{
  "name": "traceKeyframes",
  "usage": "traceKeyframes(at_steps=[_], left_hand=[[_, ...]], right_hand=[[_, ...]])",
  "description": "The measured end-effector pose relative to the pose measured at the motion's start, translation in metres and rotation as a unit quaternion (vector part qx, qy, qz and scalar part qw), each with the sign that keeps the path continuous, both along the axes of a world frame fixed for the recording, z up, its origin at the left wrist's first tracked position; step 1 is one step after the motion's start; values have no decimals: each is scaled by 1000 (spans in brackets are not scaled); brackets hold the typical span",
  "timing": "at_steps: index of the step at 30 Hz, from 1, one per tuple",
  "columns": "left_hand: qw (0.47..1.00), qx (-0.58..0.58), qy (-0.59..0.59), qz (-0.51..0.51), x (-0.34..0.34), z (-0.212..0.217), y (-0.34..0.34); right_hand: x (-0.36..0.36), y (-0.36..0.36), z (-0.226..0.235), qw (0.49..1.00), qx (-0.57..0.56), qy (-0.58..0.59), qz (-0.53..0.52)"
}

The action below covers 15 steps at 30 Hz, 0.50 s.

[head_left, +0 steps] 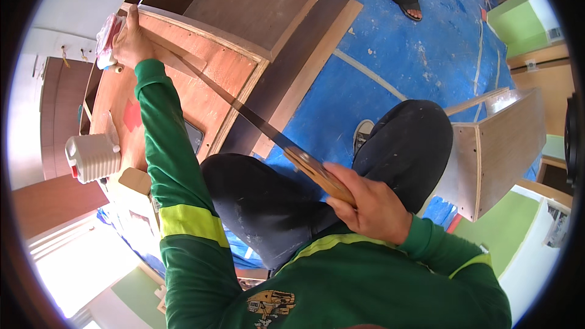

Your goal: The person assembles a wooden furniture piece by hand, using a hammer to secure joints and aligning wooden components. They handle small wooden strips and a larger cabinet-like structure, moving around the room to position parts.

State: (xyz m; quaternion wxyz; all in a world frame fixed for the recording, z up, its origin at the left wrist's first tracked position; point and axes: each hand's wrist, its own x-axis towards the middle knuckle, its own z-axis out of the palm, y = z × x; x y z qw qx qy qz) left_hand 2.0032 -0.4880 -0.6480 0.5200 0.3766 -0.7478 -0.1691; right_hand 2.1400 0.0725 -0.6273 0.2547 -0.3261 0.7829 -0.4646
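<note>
My right hand (372,204) is closed round the wooden handle of a handsaw (250,114), in front of my lap. Its long dark blade slants up and left over a reddish plywood panel (204,55), its far end near my left hand (133,45). That hand reaches to the panel's far left corner, thumb up, with its fingers closed on a crumpled red-and-white bundle (107,38). What the bundle is made of I cannot make out.
A ribbed white plastic jug (94,157) and a dark phone-like slab (194,137) rest on the plywood. Beyond stands an open brown cabinet box (256,0). Blue sheeting (390,42) covers the floor, where another person's sandalled foot (407,6) shows. Right lies a wooden box (499,140).
</note>
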Motion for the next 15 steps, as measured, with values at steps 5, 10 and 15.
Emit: traceKeyframes(at_steps=[5, 10, 15], left_hand=[[998, -55, -10, 5, 16, -11, -28], [1000, 11, 7, 16, 13, 6, 5], [995, -59, 52, -68, 17, 0, -1]], right_hand=[[-60, -181, -59, 985, -125, 115, -7], [-81, -237, -56, 983, -161, 90, 1], [-20, -51, -35, 997, -71, 15, 10]])
